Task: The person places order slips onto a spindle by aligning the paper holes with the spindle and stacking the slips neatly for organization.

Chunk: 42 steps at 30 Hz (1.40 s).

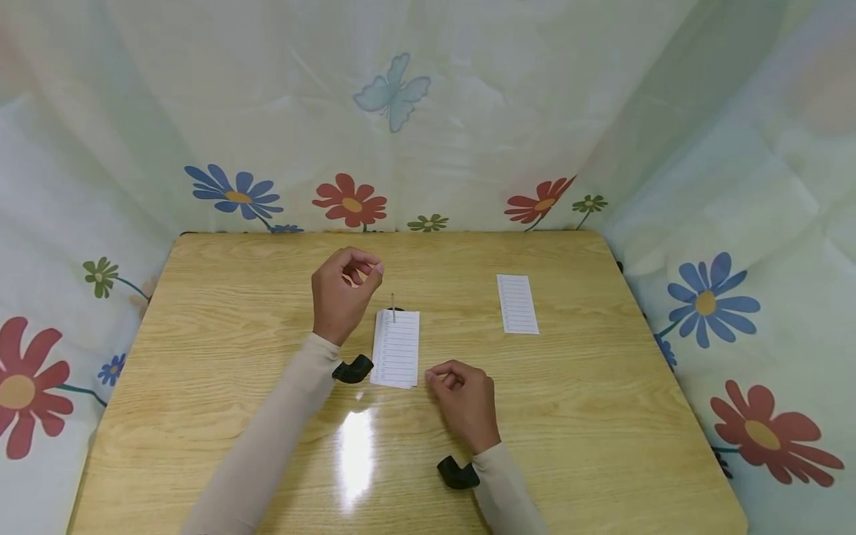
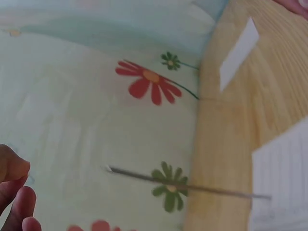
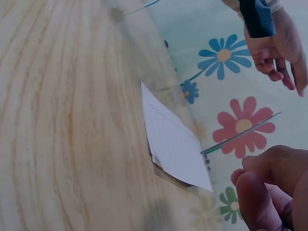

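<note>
A small stack of lined paper slips (image 1: 396, 353) sits on a bill spike, whose thin metal rod (image 2: 192, 187) rises through the slips near their far edge. Part of the spike's black base (image 1: 396, 309) peeks out behind the paper. My left hand (image 1: 342, 293) hovers to the left of the rod's tip, fingers loosely curled with nothing visible between them. Just right of the stack's near corner is my right hand (image 1: 466, 401), thumb and forefinger close together and no paper showing in them. In the right wrist view the stack (image 3: 173, 139) shows slightly uneven edges.
One lined slip (image 1: 518, 304) lies apart on the right side of the wooden table (image 1: 588, 431). A flowered curtain (image 1: 468, 134) surrounds the table's back and sides. Each wrist carries a black strap mount (image 1: 458, 473).
</note>
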Tool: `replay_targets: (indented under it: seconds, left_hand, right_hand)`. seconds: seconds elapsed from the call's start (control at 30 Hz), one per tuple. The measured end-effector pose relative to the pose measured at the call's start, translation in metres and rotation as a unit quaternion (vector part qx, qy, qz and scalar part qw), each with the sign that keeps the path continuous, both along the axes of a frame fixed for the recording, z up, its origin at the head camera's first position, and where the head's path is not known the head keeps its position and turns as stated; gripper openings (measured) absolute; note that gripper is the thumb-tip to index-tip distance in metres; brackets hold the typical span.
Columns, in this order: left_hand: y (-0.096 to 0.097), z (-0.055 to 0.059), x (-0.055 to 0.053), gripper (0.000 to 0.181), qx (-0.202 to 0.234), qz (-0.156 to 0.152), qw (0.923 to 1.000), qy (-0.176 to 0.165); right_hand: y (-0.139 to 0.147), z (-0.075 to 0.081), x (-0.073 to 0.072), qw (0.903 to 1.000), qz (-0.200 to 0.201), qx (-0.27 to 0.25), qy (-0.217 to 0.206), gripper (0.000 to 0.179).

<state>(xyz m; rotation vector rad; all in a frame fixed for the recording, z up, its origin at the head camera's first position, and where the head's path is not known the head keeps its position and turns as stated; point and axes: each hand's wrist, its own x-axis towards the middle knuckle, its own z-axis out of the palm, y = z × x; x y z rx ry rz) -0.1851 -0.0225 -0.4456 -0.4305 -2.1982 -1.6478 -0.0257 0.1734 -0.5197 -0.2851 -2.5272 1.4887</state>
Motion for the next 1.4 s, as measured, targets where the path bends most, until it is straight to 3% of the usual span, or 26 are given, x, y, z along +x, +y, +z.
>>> replay_targets:
  seconds: [0.27,0.57,0.8,1.4]
  left_hand:
    - [0.018,0.025,0.016,0.012,-0.011,-0.024,0.9988,0.041]
    - [0.038,0.034,0.033,0.011,-0.041,-0.052,0.9957,0.064]
    - [0.050,0.035,0.038,0.009,-0.053,-0.069,0.9941,0.065]
    - [0.074,0.025,0.038,0.012,-0.061,-0.134,0.9879,0.048]
  right_hand:
    - [0.010,0.010,0.004,0.9995,-0.020,-0.021,0.010,0.006]
    - [0.026,0.017,0.006,0.9982,-0.036,-0.023,0.042,0.010]
    - [0.036,0.023,0.007,0.9960,-0.065,-0.010,0.059,0.006]
    - [0.067,0.021,0.008,0.9898,-0.128,-0.007,0.063,0.005]
